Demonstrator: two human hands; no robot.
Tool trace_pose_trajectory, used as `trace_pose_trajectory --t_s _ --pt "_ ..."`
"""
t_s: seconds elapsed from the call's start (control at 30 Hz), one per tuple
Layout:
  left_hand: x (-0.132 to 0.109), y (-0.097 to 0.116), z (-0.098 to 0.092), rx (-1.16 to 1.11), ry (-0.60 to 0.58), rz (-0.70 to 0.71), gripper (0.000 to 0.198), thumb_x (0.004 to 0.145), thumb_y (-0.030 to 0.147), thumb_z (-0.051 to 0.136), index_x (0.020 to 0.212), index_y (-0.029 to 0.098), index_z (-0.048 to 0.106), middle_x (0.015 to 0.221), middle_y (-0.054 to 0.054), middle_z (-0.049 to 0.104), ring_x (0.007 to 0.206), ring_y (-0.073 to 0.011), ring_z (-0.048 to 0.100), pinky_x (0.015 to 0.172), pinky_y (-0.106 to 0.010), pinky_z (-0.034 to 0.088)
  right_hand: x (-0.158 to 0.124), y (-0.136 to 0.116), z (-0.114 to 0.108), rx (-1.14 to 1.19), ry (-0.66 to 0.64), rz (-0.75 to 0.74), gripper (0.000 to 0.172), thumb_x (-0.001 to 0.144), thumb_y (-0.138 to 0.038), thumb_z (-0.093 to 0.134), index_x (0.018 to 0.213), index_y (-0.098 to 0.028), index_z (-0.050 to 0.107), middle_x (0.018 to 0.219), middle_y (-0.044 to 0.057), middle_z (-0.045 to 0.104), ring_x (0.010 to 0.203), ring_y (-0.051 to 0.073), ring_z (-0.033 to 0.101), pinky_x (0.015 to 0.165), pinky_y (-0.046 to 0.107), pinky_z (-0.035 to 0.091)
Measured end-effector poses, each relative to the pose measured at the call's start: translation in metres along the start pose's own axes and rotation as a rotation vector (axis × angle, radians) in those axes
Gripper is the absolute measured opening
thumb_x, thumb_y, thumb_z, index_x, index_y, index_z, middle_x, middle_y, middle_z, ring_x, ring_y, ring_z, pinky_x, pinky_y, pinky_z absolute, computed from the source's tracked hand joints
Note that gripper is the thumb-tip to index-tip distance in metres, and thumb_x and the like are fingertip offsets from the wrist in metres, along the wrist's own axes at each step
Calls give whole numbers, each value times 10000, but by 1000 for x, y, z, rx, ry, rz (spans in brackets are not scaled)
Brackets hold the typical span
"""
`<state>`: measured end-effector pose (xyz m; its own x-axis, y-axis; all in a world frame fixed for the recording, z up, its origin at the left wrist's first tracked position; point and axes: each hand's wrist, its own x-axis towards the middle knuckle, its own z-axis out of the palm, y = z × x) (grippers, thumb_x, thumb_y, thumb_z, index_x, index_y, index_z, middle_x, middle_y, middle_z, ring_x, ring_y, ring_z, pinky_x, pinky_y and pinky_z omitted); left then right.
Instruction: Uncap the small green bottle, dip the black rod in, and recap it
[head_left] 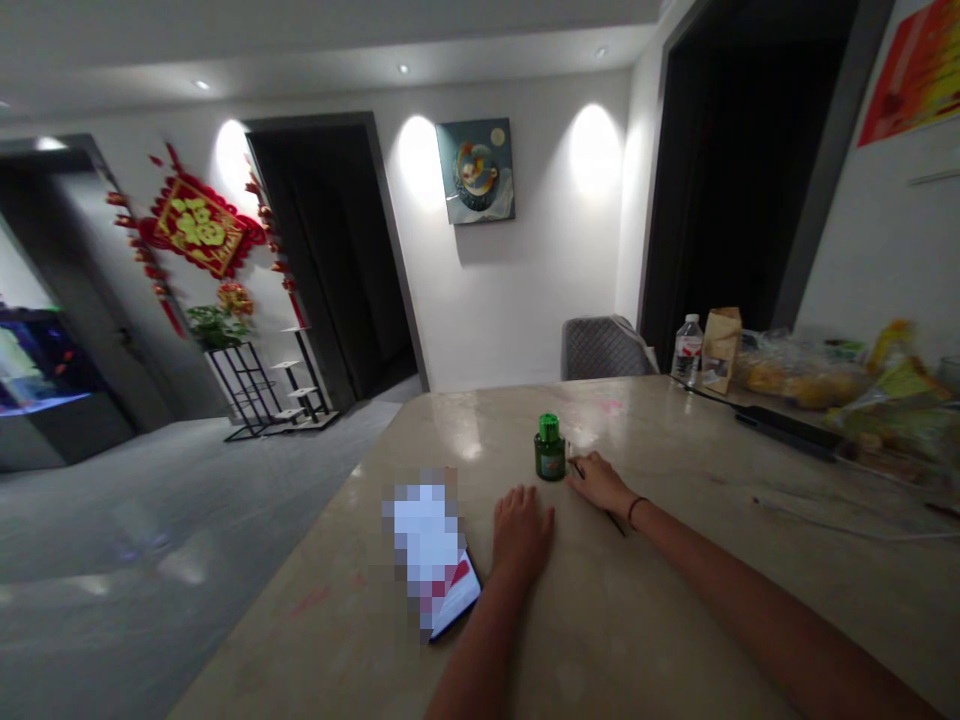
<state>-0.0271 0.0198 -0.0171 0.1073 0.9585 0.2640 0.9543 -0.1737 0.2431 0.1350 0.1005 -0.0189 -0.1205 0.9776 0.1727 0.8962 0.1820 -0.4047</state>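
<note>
A small dark green bottle (550,461) with a bright green ribbed cap stands upright on the table (480,425). My left hand (521,530) rests palm down just in front of it, fingers stretched out and thumb apart, holding nothing. To the right of the bottle, my right hand (598,483) is closed around a thin dark stick (616,523), whose lower end shows below the palm. The stick's tip is near the bottle's side; whether it touches I cannot tell, nor its exact kind. Beside my left forearm lies a lit phone (457,600), its screen mostly blurred out.
On the right side are a water bottle (688,350), a paper bag (722,348), clear bags of food (795,370), a black power strip (787,432) and a white cable (840,528). A grey chair (604,348) stands behind the table's far edge.
</note>
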Motion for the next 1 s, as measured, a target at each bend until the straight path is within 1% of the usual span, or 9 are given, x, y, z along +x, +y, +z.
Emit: trace_pose_trajectory --t_s 0.13,0.27,0.33,0.43,0.6,0.73,0.8,0.9,1.0 --pt "0 -1 0 32 14 42 356 829 348 313 1070 180 513 1231 -95 468 1150 -200 401 992 -356 252 1 8 -5 100 -76 -18 399 765 -211 438 1129 -85 540 979 136 620 892 187 573 766 231 392" --pt "0 -2 0 29 29 42 337 825 335 320 1045 176 521 1209 -97 481 1136 -204 412 974 -348 267 4 10 -11 145 -58 8 386 701 -109 431 1056 -85 580 942 116 637 855 165 581 747 209 386" --pt "0 -2 0 24 34 46 332 826 328 319 1037 173 523 1193 -98 490 1126 -204 419 962 -344 275 3 8 -12 164 -43 11 355 695 -101 424 1007 -98 595 917 107 638 834 160 579 720 207 384" --pt "0 -2 0 15 37 52 313 818 311 334 1019 168 527 1182 -98 494 1114 -202 423 954 -337 276 -3 8 -13 183 -28 8 237 717 -136 424 872 -101 599 831 98 629 750 151 561 650 209 372" --pt "0 -3 -3 -13 33 61 269 793 288 386 981 162 532 1116 -90 522 1055 -178 450 923 -303 283 -20 19 -16 51 35 -87 77 674 -109 435 696 -137 504 668 33 543 591 110 435 532 203 277" --pt "0 -3 -10 -42 14 -2 173 779 288 419 826 182 547 862 -35 586 841 -146 518 761 -254 343 -33 34 -22 -68 -5 -204 162 634 -51 399 513 -158 407 539 -3 440 529 96 360 505 226 205" --pt "0 -2 -13 -72 36 -30 158 787 285 412 804 193 539 801 -15 588 768 -132 524 687 -232 344 -39 37 -26 -111 21 -249 191 642 -39 383 492 -157 396 519 -3 428 519 95 359 509 236 202" --pt "0 -1 -16 -96 91 -7 211 802 205 361 930 208 529 816 -14 603 755 -118 535 665 -215 341 -49 35 -32 -166 107 -306 197 705 -56 365 562 -151 461 568 14 485 541 101 404 528 236 232" --pt "0 1 -17 -60 77 45 445 768 109 349 1190 244 397 906 -18 614 789 -112 548 674 -206 341 -55 30 -35 -226 178 -368 213 759 -75 340 644 -148 504 656 36 540 577 107 455 551 232 269"
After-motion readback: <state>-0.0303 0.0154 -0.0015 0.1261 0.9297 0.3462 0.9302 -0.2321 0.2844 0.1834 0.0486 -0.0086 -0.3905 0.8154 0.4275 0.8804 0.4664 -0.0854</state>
